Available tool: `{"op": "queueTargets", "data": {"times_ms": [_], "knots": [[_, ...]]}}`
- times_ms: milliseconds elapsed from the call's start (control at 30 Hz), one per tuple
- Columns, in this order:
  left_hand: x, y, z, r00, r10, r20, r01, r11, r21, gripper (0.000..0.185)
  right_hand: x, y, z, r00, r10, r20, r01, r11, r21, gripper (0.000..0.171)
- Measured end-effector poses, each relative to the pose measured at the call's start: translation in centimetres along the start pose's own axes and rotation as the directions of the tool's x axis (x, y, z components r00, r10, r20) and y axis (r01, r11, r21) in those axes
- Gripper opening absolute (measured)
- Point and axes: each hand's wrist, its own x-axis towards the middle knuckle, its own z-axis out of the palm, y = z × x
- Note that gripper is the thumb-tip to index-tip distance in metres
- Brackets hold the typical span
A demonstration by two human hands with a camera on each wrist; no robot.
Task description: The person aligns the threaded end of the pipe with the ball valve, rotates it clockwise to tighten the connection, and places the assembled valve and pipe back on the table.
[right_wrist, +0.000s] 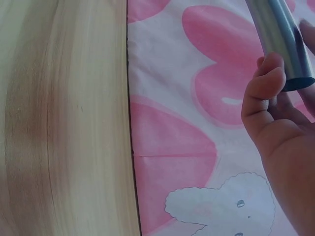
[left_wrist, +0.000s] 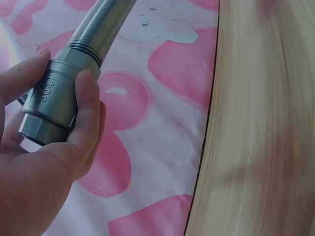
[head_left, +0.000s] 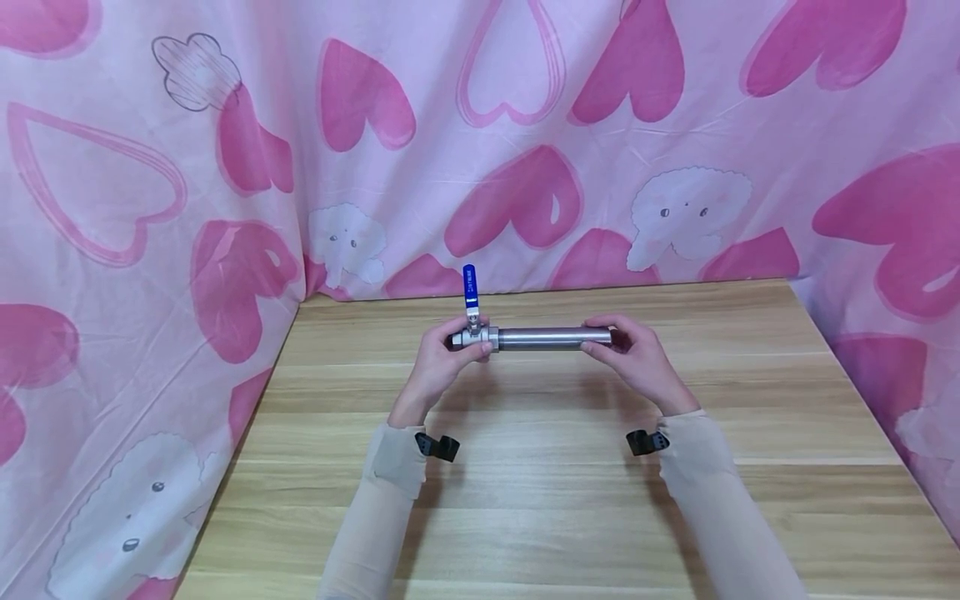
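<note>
A steel ball valve (head_left: 482,336) with a blue lever handle (head_left: 470,286) is joined to a straight metal pipe (head_left: 551,337). My left hand (head_left: 442,358) grips the valve body between thumb and fingers; the lever points away toward the back. Around the pipe's far right end curl the thumb and fingers of my right hand (head_left: 633,354). Valve and pipe lie level from left to right above the table. In the left wrist view, "304" is cast on the valve body (left_wrist: 54,96), and several pipe threads (left_wrist: 88,49) show at the joint. The right wrist view shows the pipe's plain end (right_wrist: 290,64).
A wood-grain table (head_left: 525,500) spreads beneath both hands, its back edge near a pink curtain (head_left: 420,183) printed with hearts. The curtain also hangs along both sides. Each wrist wears a black camera mount (head_left: 438,447) over a pale sleeve (head_left: 375,517).
</note>
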Motion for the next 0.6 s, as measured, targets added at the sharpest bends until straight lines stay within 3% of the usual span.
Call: {"op": "queueTargets", "data": {"times_ms": [267, 600], "knots": [[0.09, -0.09, 0.00, 1.000, 0.001, 0.002, -0.001, 1.000, 0.014, 0.040, -0.04, 0.14, 0.00, 1.000, 0.003, 0.014, -0.003, 1.000, -0.007, 0.046], [0.00, 0.14, 0.06, 1.000, -0.023, 0.000, 0.023, 0.999, 0.042, 0.038, -0.19, 0.34, -0.12, 0.998, -0.055, 0.006, 0.055, 0.998, -0.007, 0.045]]}}
